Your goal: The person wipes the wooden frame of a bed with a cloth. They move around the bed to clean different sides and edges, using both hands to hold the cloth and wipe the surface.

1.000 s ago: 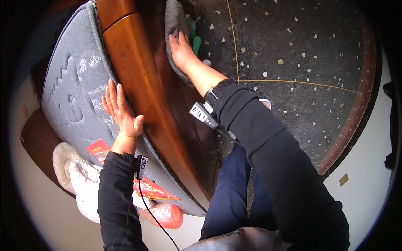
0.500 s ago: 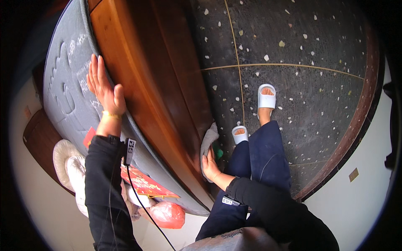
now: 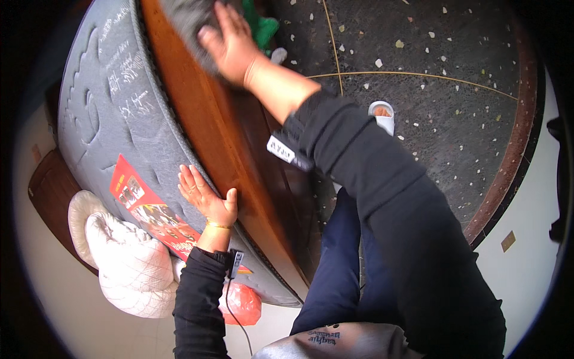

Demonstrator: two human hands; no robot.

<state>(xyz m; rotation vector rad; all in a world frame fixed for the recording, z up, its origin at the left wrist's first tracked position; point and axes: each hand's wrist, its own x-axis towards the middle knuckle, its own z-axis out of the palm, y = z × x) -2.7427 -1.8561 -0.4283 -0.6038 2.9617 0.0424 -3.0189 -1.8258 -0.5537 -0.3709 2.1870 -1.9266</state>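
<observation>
Grey cloth (image 3: pixel 192 31) lies at the upper edge of our view, against the brown wooden rail (image 3: pixel 200 119), partly cut off by the border and smeared by blur. Its visible length slants from upper left to lower right, roughly as the rail does, so we read rail and cloth as sharing one line. Our right hand (image 3: pixel 234 49) is the nearer one: it rests on the cloth's floor-side part, palm down, fingers and thumb stretched out and spread rather than curled around it. Just beyond those fingers, toward the floor (image 3: pixel 442 149), we see a green piece (image 3: pixel 263 31) and a small grey tuft (image 3: pixel 278 55); whether they join the cloth, we cannot tell. Our left hand (image 3: pixel 209 200) is well apart from the cloth, lower in view, flat and empty, fingers extended on the grey mattress (image 3: pixel 140 128) beside its piped edge. From there, the cloth lies farther ahead of us, up along the rail. Near the left hand, a red printed sheet (image 3: pixel 158 209) lies on the mattress, with a white bundle (image 3: pixel 131 269) farther out.
</observation>
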